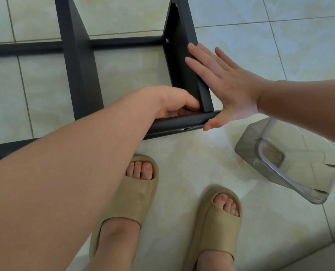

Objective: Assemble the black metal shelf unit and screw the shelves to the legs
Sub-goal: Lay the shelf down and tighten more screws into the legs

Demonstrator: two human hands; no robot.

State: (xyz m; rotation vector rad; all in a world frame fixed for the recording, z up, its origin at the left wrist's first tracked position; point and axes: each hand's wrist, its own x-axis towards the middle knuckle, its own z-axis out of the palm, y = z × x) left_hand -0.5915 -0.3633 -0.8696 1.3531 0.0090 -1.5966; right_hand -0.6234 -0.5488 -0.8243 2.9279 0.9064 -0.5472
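Head view: black shelf unit (78, 75) lying on tiled floor (45, 98), just ahead of slippered feet. Left hand (174, 103) curling round leg (178, 123) at shelf (177, 61) corner. Right hand (227, 85) lying flat, fingers straight, pressing shelf's outer face.

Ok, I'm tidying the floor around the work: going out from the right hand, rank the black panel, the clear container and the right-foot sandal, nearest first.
1. Black panel: touching the right hand, under its fingers.
2. Clear container: on the floor, lower right, below the forearm.
3. Right-foot sandal: at the bottom of the head view, farthest.
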